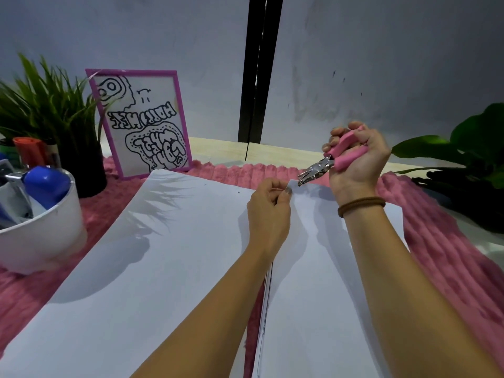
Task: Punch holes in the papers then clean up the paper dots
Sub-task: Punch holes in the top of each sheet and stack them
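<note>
Right hand [354, 156], right of centre in the frame, is clenched around the pink grips of a punch [319, 170], its metal nose at the top corner of the right paper stack [308, 282]. Left hand [268, 211] pinches that corner. 1 sheet [152, 255] lies left on the pink mat [450, 257].

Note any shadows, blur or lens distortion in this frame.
Head view: sharp plant shadows fall on the left paper; arm shadows darken the right paper; wide-angle bending tilts the black wall strip; the punch is slightly soft.
</note>
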`<state>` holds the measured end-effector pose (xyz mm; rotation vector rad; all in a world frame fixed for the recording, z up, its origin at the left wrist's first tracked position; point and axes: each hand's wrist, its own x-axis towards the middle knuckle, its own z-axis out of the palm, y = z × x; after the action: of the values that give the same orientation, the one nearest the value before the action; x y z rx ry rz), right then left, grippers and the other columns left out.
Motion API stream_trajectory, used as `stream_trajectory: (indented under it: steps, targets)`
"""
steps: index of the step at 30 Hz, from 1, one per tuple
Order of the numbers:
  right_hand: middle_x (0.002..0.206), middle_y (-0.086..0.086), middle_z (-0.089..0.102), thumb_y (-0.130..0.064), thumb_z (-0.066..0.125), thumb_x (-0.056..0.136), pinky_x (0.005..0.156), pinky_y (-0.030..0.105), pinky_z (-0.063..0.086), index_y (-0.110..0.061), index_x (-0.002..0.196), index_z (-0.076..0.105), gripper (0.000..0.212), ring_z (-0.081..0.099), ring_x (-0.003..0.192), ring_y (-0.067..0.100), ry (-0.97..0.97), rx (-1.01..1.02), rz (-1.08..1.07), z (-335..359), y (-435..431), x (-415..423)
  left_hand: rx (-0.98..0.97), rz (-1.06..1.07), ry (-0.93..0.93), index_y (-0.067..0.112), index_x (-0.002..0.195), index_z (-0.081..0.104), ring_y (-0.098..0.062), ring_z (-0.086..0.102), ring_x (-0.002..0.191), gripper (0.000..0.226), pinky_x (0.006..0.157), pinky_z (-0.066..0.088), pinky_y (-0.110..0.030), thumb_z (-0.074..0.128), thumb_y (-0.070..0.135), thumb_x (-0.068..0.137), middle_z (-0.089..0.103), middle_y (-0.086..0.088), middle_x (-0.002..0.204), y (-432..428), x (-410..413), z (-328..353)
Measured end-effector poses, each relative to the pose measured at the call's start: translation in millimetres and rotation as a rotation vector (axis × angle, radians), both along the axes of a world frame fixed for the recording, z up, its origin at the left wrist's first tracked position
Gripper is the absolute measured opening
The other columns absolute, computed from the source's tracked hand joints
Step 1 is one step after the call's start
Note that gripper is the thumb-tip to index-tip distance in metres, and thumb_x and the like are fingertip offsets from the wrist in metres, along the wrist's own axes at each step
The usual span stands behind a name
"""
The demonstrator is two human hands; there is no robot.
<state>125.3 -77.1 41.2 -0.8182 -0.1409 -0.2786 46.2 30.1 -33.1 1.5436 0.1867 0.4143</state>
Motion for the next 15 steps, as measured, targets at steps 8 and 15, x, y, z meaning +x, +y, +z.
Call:
stream_trajectory:
  steps: [8,15]
  targets:
    - [0.069,0.014,0.057,-0.015,0.048,0.065,0.057,0.029,0.047,-0.007,0.087,0.049,0.024,0.052,0.057,0.025,-0.02,-0.062,0.07,-0.8,-1.6,-0.1,0.005,0.019,-0.008,0.014,0.091,0.062,0.0,0.045,0.048,0.005,0.048,0.035,-0.01,0.059,0.016,0.094,0.062,0.004,0.068,-2.1,1.0,-1.1]
    - [0.07,0.014,0.057,-0.013,0.047,0.067,0.058,0.031,0.049,-0.005,0.091,0.048,0.025,0.054,0.059,0.025,-0.068,-0.11,0.056,-0.7,-2.4,0.0,0.009,0.034,-0.012,0.013,0.095,0.063,-0.003,0.051,0.06,0.006,0.061,0.043,-0.02,0.059,0.018,0.094,0.065,0.004,0.074,-2.7,0.4,-0.3]
